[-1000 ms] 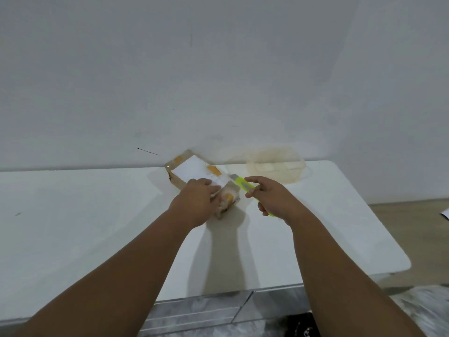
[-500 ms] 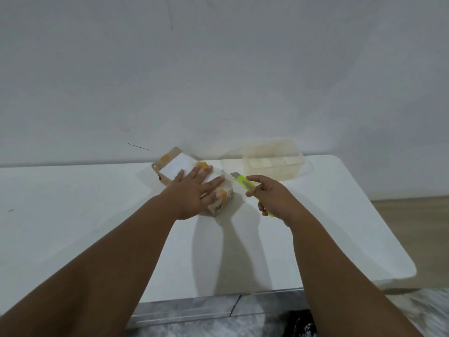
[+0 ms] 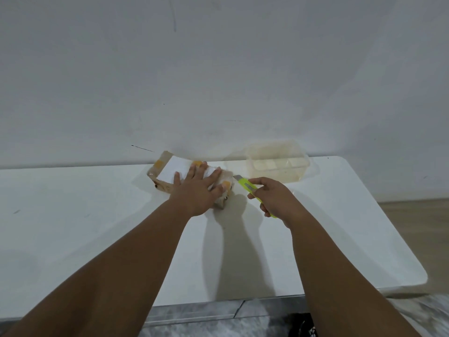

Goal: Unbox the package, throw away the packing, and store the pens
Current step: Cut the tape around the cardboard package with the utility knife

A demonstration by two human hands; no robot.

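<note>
A plain room, likely a home: bare white wall, white table, wood-look floor.

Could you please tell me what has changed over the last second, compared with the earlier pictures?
The left hand went from gripping the package at its near end to lying flat on top, fingers spread. The right hand held the yellow-green cutter beside the package's right end throughout. The clear container stayed behind it.

Two bare forearms are seen, uncovered from the lower frame edge to the wrists; no sleeve is worn within view. The left hand and right hand are ungloved. No ring, watch or band can be made out, though the fingers are too blurred to be sure.
</note>
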